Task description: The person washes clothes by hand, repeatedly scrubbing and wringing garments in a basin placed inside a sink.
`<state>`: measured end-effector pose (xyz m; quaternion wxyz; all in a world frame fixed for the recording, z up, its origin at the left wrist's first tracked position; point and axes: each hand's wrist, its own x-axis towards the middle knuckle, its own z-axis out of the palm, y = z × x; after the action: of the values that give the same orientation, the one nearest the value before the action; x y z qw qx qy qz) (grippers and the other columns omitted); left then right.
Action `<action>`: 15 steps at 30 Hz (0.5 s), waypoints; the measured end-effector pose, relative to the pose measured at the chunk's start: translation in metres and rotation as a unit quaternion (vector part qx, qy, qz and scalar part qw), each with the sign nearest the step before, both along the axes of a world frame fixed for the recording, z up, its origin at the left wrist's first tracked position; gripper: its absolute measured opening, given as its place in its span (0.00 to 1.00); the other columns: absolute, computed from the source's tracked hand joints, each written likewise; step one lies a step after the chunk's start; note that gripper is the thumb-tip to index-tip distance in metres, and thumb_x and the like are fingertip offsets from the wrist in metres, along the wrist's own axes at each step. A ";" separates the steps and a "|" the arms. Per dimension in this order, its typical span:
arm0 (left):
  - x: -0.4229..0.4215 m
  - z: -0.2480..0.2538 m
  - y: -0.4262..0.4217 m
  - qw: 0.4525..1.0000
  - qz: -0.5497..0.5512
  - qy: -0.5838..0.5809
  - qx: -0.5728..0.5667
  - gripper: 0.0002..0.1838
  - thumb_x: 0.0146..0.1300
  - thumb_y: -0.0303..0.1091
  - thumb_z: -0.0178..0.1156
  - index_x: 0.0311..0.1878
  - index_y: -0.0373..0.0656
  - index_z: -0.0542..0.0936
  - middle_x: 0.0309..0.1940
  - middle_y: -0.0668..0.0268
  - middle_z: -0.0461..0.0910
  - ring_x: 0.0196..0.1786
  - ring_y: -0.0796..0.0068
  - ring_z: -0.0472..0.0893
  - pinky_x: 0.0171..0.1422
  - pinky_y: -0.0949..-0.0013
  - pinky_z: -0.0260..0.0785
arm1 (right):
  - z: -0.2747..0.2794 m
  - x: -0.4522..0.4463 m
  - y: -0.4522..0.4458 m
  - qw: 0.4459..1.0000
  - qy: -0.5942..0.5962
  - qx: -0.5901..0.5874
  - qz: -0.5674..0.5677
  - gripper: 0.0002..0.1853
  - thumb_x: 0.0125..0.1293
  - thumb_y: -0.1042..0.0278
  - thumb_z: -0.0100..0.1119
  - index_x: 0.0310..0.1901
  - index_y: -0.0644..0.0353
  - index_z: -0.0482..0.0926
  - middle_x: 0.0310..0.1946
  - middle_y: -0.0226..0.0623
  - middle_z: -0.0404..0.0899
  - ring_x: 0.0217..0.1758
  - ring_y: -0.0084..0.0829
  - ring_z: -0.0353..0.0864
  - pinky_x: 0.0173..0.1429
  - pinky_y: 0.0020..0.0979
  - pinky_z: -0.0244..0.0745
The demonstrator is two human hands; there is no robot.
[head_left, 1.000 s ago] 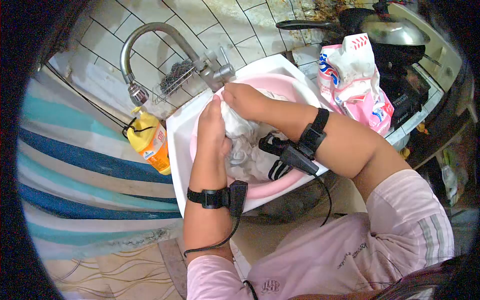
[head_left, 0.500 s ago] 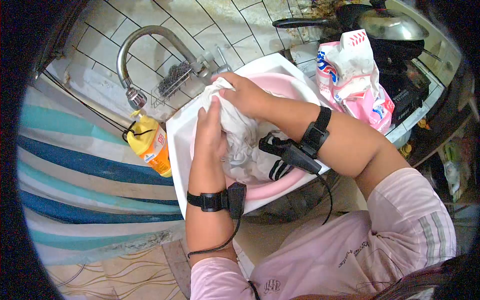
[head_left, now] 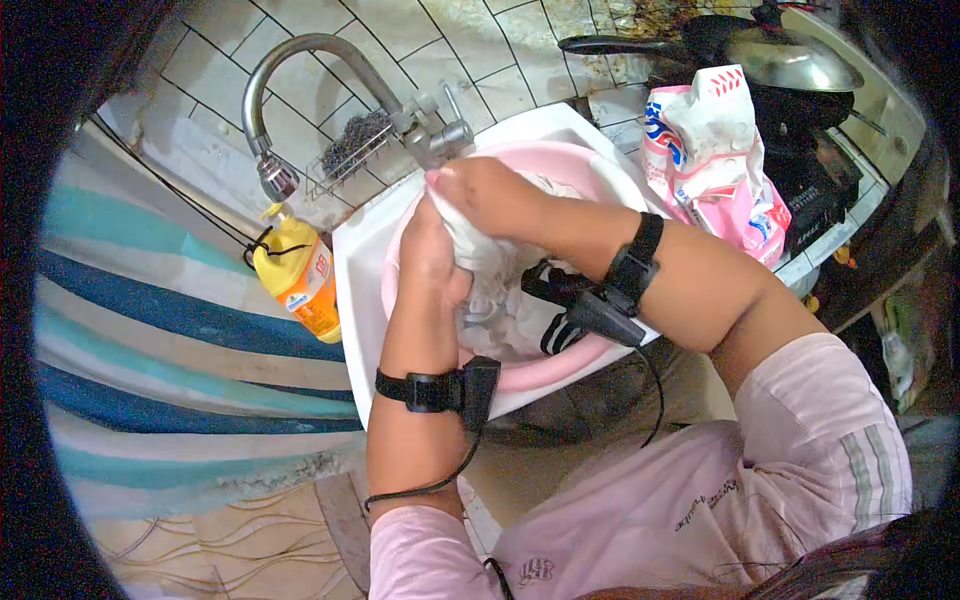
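A wet white cloth (head_left: 482,262) lies bunched in a pink basin (head_left: 530,375), which sits in a white sink (head_left: 352,300). My left hand (head_left: 430,245) grips the cloth at the basin's left side, its fingers partly hidden. My right hand (head_left: 475,195) is closed on the upper end of the same cloth, close beside my left hand near the faucet base. A part with black stripes (head_left: 560,333) shows in the basin below my right forearm.
A curved metal faucet (head_left: 305,45) rises behind the sink. To the left stands a yellow-orange bottle (head_left: 300,275). At the right are a pink and white detergent bag (head_left: 705,150) and a pan with a metal lid (head_left: 795,60). A wire rack (head_left: 350,160) holds a scouring pad.
Half a second ago my right hand was raised with its fingers showing over the cloth; now it is turned over and lower, nearer my left hand. The camera view has shifted slightly.
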<state>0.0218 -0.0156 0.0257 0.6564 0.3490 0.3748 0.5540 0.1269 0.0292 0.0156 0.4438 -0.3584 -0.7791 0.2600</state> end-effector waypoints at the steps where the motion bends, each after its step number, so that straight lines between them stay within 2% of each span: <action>1: 0.000 -0.004 0.003 1.000 0.001 -0.001 0.000 0.23 0.69 0.50 0.46 0.55 0.40 0.71 0.47 0.58 0.77 0.48 0.64 0.78 0.52 0.59 0.72 | -0.006 0.000 0.006 1.000 -0.001 0.000 0.001 0.21 0.69 0.53 0.47 0.35 0.67 0.76 0.32 0.57 0.77 0.38 0.53 0.77 0.44 0.40 0.70; 3: -0.001 -0.012 0.011 0.999 -0.042 -0.003 0.009 0.22 0.67 0.49 0.50 0.52 0.41 0.73 0.46 0.59 0.79 0.47 0.62 0.79 0.52 0.59 0.72 | -0.013 -0.001 0.014 0.998 0.019 -0.007 -0.060 0.22 0.70 0.53 0.43 0.33 0.67 0.76 0.32 0.59 0.76 0.38 0.55 0.76 0.43 0.43 0.69; 5: -0.001 -0.012 0.010 0.999 -0.043 0.005 0.009 0.23 0.66 0.51 0.51 0.52 0.41 0.73 0.46 0.59 0.79 0.48 0.62 0.79 0.54 0.59 0.71 | -0.012 -0.001 0.010 0.997 0.005 -0.045 -0.061 0.22 0.69 0.53 0.43 0.35 0.67 0.76 0.34 0.59 0.77 0.40 0.56 0.76 0.45 0.45 0.69; 7: -0.001 -0.009 0.007 0.999 0.038 0.028 -0.026 0.22 0.70 0.49 0.44 0.54 0.40 0.71 0.48 0.59 0.77 0.48 0.64 0.78 0.52 0.62 0.72 | -0.004 -0.003 -0.009 0.999 -0.013 0.026 -0.027 0.21 0.68 0.53 0.44 0.36 0.66 0.76 0.36 0.57 0.77 0.41 0.55 0.76 0.46 0.46 0.70; 8: -0.006 -0.009 0.008 0.999 0.037 0.027 -0.027 0.22 0.70 0.49 0.44 0.54 0.40 0.71 0.48 0.59 0.77 0.48 0.64 0.78 0.52 0.62 0.72 | -0.001 -0.007 -0.020 0.998 -0.042 0.044 0.013 0.20 0.67 0.53 0.44 0.38 0.64 0.76 0.38 0.55 0.77 0.43 0.55 0.76 0.48 0.47 0.69; 10: -0.018 -0.007 0.008 0.994 0.025 -0.012 -0.104 0.22 0.71 0.48 0.42 0.55 0.40 0.71 0.49 0.58 0.76 0.49 0.64 0.78 0.54 0.61 0.71 | 0.004 -0.005 -0.028 0.997 -0.056 0.052 0.017 0.20 0.67 0.53 0.44 0.39 0.64 0.77 0.39 0.55 0.78 0.43 0.54 0.76 0.48 0.47 0.69; 11: -0.018 -0.010 0.009 0.994 0.025 -0.012 -0.107 0.22 0.71 0.48 0.42 0.55 0.40 0.71 0.49 0.58 0.76 0.49 0.64 0.78 0.54 0.61 0.71 | 0.008 -0.004 -0.031 0.996 -0.067 0.061 0.020 0.20 0.67 0.53 0.44 0.40 0.64 0.77 0.39 0.55 0.78 0.44 0.54 0.76 0.49 0.47 0.69; 12: -0.013 -0.008 0.008 0.998 0.011 -0.017 -0.051 0.22 0.71 0.47 0.41 0.55 0.40 0.70 0.50 0.58 0.76 0.50 0.63 0.78 0.55 0.60 0.70 | 0.018 0.000 -0.031 0.996 -0.091 -0.012 -0.003 0.20 0.67 0.54 0.43 0.41 0.64 0.77 0.39 0.56 0.78 0.44 0.54 0.77 0.49 0.47 0.69; 13: -0.008 -0.007 0.007 1.000 -0.002 -0.023 0.007 0.22 0.72 0.47 0.40 0.56 0.39 0.70 0.51 0.57 0.75 0.50 0.62 0.77 0.56 0.59 0.70 | 0.014 0.001 -0.021 0.996 -0.093 -0.012 -0.002 0.20 0.67 0.54 0.43 0.41 0.64 0.77 0.39 0.56 0.78 0.44 0.54 0.77 0.49 0.47 0.69; 15: -0.002 -0.010 0.007 1.000 0.000 -0.018 0.014 0.21 0.70 0.46 0.43 0.55 0.39 0.71 0.49 0.57 0.77 0.50 0.62 0.78 0.56 0.60 0.70 | 0.005 0.005 -0.005 0.997 -0.042 -0.031 -0.064 0.21 0.68 0.54 0.42 0.39 0.65 0.78 0.37 0.57 0.78 0.43 0.55 0.77 0.49 0.47 0.69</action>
<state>0.0196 -0.0086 0.0155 0.6580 0.3483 0.3553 0.5652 0.1323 0.0242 0.0202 0.4150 -0.4320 -0.7641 0.2395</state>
